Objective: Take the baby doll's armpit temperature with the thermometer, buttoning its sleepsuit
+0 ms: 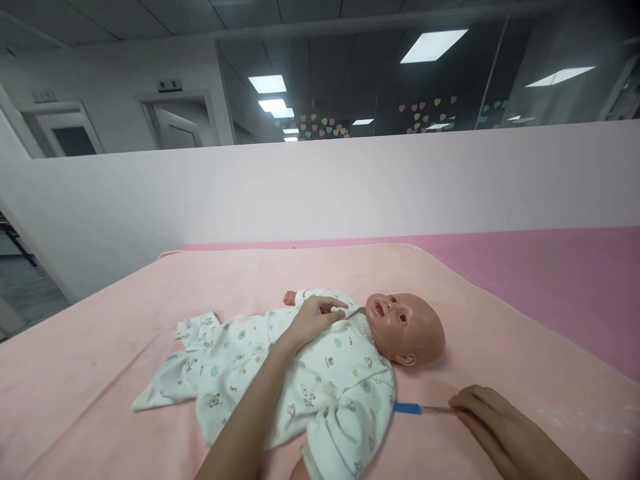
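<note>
A baby doll point(407, 327) with a bald head lies on its back, its head to the right. It wears a white printed baby outfit point(320, 373), whose legs spread flat to the left. My left hand point(317, 320) reaches across the chest, its fingers curled and closed on the front of the outfit by the collar. At the lower right, my right hand point(483, 413) has its fingers closed round the end of a thin stick with a blue tip point(407, 408). That tip points left and meets the outfit at the doll's near shoulder; its very end may be hidden.
A pale pink blanket point(100, 373) covers the surface under the doll, with a darker pink mat point(550, 287) showing at the right. Behind stands a low white wall point(320, 193). Farther off are doors and dark glass with heart stickers.
</note>
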A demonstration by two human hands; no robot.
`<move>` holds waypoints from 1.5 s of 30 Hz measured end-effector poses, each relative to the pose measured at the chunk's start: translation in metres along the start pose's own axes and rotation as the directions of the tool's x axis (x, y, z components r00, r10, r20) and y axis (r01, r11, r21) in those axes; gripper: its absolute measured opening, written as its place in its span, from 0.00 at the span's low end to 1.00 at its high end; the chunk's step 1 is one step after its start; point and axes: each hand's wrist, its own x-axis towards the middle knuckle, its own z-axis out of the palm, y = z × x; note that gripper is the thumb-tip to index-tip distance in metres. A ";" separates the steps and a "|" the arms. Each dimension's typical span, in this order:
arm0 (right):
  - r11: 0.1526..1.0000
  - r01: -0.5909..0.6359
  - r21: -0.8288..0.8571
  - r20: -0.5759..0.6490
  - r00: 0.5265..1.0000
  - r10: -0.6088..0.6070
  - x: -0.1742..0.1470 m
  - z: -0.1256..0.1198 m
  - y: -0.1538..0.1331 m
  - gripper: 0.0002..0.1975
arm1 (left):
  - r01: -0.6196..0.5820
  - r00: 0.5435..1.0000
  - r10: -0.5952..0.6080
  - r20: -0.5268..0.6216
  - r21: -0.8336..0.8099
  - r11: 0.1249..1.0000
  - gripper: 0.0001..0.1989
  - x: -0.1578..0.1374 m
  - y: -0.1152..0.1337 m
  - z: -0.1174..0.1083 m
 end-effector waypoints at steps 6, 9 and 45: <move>0.994 -0.097 0.044 0.091 0.992 0.092 0.023 -0.039 -0.012 0.12 | 0.120 0.920 -0.297 -0.256 -0.538 0.835 0.21 0.005 -0.008 -0.013; 0.992 -0.106 0.062 0.139 0.986 0.097 0.053 -0.069 -0.038 0.13 | 0.104 0.900 -0.345 -0.268 -0.635 0.766 0.20 0.005 -0.008 -0.016; 0.883 0.022 -0.468 0.213 0.973 0.089 0.217 0.037 -0.163 0.12 | 0.010 0.970 -0.191 -0.150 -0.761 0.648 0.18 -0.005 -0.002 -0.014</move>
